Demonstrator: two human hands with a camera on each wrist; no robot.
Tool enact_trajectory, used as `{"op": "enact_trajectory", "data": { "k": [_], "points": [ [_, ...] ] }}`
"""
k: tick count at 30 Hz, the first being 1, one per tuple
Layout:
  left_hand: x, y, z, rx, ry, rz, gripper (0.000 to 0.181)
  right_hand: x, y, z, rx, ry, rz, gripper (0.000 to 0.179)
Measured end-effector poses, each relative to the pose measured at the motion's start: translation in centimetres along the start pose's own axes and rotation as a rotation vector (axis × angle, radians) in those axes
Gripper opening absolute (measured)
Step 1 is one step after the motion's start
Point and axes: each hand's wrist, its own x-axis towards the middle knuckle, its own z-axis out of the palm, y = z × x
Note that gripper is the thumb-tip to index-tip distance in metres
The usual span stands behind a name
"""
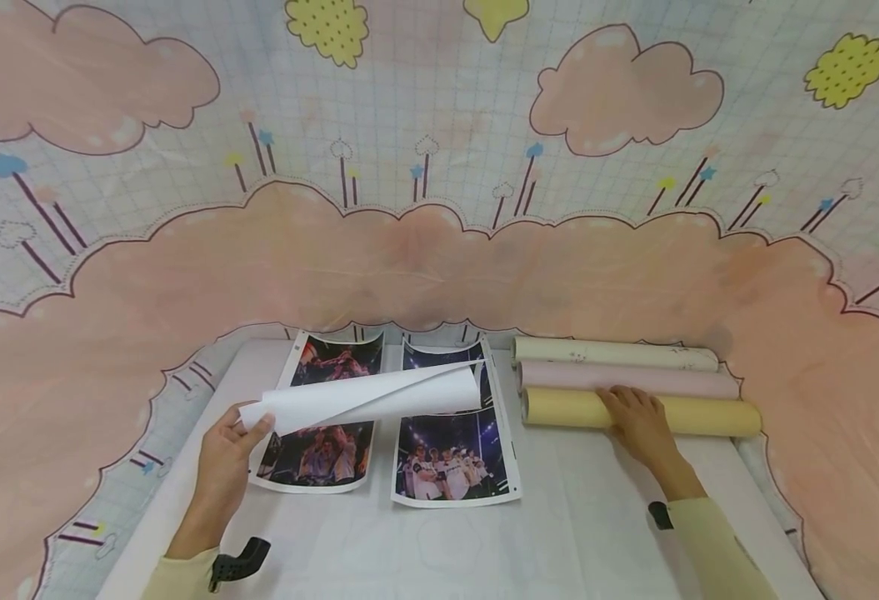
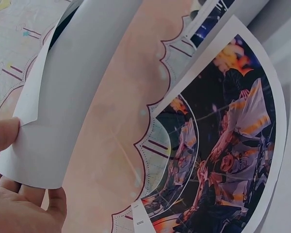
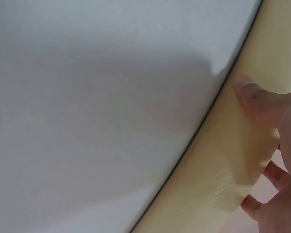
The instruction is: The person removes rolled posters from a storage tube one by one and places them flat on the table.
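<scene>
My left hand (image 1: 225,458) pinches one end of a loosely rolled white sheet of paper (image 1: 379,398), thumb on the near side and fingers behind. In the left wrist view an overlapping edge of the rolled sheet (image 2: 82,82) stands slightly away from the tube. The roll is held over two photo prints and overlaps their middles in the head view. My right hand (image 1: 643,429) grips a yellow roll (image 1: 697,415) on the table, its thumb along the near side. The right wrist view shows its other fingers over the far side of the yellow roll (image 3: 213,184).
One photo print (image 1: 321,458) lies at left and another (image 1: 450,458) beside it, both with curved edges. Behind the yellow roll lie a pink roll (image 1: 634,377) and a cream patterned roll (image 1: 626,354). A cloud-patterned cloth (image 1: 439,267) rises behind the white table (image 1: 439,550).
</scene>
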Motion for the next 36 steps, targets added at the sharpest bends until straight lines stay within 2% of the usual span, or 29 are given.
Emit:
{"op": "enact_trajectory", "data": {
  "k": [4,7,9,13,15,17,21,26,31,36],
  "points": [
    [0.0,0.0,0.3,0.011,-0.011,0.001,0.049,0.2,-0.6,-0.7,0.035,-0.054,0.058,0.070],
    [-0.1,-0.1,0.8,0.030,-0.033,0.002,0.051,0.1,-1.4,-1.4,0.083,-0.038,0.085,0.068],
    [-0.3,-0.2,1.3,0.049,-0.067,0.013,0.053,0.2,-2.2,-1.9,0.112,0.025,0.075,0.064],
    [-0.5,-0.1,2.8,0.106,-0.139,0.074,0.054,0.8,-4.3,-3.6,0.163,0.213,0.003,0.052],
    [-0.4,0.2,3.7,0.121,-0.167,0.113,0.051,1.2,-5.8,-4.9,0.214,0.272,-0.018,0.047],
    [-0.3,0.6,4.6,0.114,-0.197,0.147,0.048,1.5,-7.4,-6.3,0.266,0.295,-0.033,0.043],
    [-0.4,1.8,6.3,0.097,-0.264,0.190,0.044,1.5,-10.4,-8.7,0.302,0.277,-0.081,0.043],
    [-0.6,3.0,7.9,0.161,-0.273,0.213,0.044,1.5,-13.3,-10.2,0.216,0.213,-0.208,0.047],
    [-0.9,3.9,9.0,0.176,-0.270,0.260,0.040,1.6,-15.3,-10.3,0.119,0.152,-0.310,0.049],
    [-1.1,4.2,9.6,0.178,-0.303,0.342,0.036,1.6,-16.2,-9.9,0.077,0.127,-0.328,0.050]
  ]
}}
